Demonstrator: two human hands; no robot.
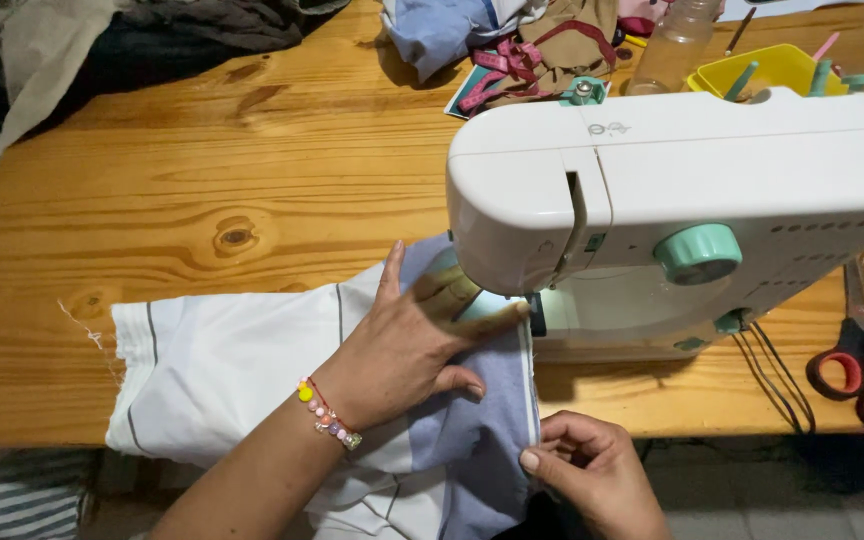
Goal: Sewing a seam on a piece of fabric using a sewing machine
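A white sewing machine (672, 190) with mint-green knobs stands on the wooden table (252, 170). White cloth with thin grey stripes (222, 360), joined to a blue-grey piece (472, 430), lies under its head. My left hand (407, 345) rests flat on the cloth, fingers spread toward the lit needle area, which the machine's head hides. A beaded bracelet sits on that wrist. My right hand (592, 465) pinches the cloth's folded edge near the table's front edge.
Red-handled scissors (862, 355) lie at the right beside black cables (772, 375). Behind the machine sit a yellow tray (762, 70) of small tools, a clear bottle (674, 45) and heaped clothes (512, 45). Dark fabric (152, 35) lies at the far left.
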